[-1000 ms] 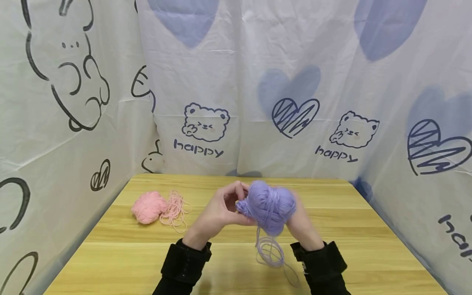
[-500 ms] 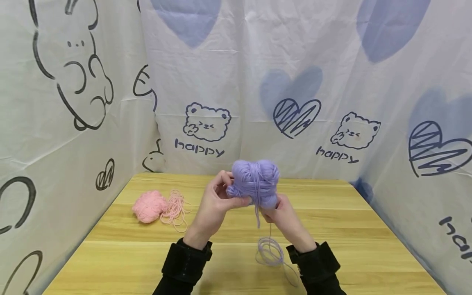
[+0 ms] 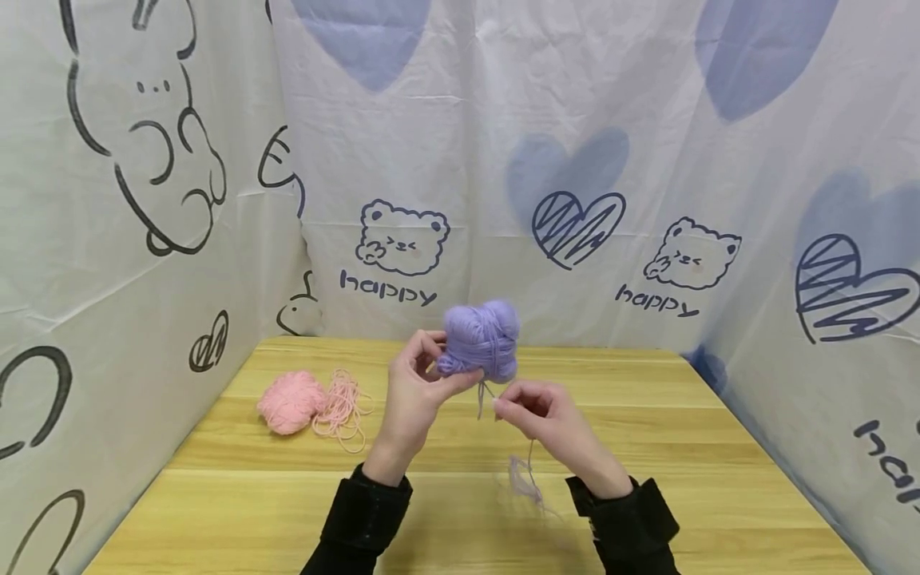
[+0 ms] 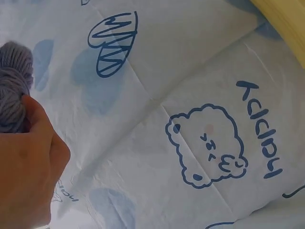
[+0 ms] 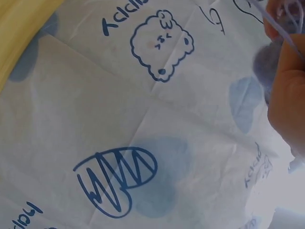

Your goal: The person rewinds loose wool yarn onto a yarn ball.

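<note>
A purple ball of yarn is held up above the table by my left hand, thumb in front and fingers behind it. Strands wrap round the ball's middle. Just below and to its right, my right hand pinches a purple yarn strand that runs from the ball's underside. More of that strand hangs beneath the right hand to a loose, blurred loop. The left wrist view shows the ball at its left edge, gripped by the left hand. In the right wrist view the right hand partly hides the ball.
A pink ball of yarn lies at the left of the wooden table, with a loose heap of pink strands beside it. White curtains printed with hearts and bears stand behind the table and on both sides.
The purple ball has moved up and to the left with my left hand. My right hand has come off the ball and now pinches its strand. The loop below has shifted.
</note>
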Demonstrator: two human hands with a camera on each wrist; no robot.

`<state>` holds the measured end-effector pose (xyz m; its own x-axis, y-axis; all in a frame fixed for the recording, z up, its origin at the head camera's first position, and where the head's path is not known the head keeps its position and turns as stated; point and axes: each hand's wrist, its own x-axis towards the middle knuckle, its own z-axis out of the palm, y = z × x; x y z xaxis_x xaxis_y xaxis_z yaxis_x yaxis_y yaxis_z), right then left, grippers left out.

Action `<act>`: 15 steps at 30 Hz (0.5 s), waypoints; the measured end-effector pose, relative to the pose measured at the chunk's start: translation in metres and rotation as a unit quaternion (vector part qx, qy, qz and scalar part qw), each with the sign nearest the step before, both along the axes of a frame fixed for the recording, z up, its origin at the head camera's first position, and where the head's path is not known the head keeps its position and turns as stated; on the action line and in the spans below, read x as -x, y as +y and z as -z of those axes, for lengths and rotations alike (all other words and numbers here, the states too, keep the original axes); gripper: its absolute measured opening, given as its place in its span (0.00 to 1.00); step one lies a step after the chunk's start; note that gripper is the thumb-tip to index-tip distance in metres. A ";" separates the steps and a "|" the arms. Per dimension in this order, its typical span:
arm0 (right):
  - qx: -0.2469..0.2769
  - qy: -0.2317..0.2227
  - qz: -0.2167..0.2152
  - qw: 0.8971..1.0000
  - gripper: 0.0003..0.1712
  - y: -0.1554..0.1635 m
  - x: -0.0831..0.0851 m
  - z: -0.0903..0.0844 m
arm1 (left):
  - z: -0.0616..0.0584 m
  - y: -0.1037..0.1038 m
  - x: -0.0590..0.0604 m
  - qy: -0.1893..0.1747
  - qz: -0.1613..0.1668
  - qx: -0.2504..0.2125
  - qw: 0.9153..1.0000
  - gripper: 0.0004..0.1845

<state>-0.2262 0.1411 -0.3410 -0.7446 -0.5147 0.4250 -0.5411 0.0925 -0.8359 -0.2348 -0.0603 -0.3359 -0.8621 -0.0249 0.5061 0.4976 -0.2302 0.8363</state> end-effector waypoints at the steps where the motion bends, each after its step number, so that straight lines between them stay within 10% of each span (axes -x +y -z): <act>1: 0.010 0.009 0.002 1.000 0.06 0.001 -0.002 -0.002 | 0.000 0.000 0.001 0.005 -0.002 0.012 1.000 0.21; 15: 0.087 0.048 0.129 0.987 0.06 0.037 -0.014 -0.021 | 0.006 0.009 -0.001 0.091 0.040 0.185 0.978 0.19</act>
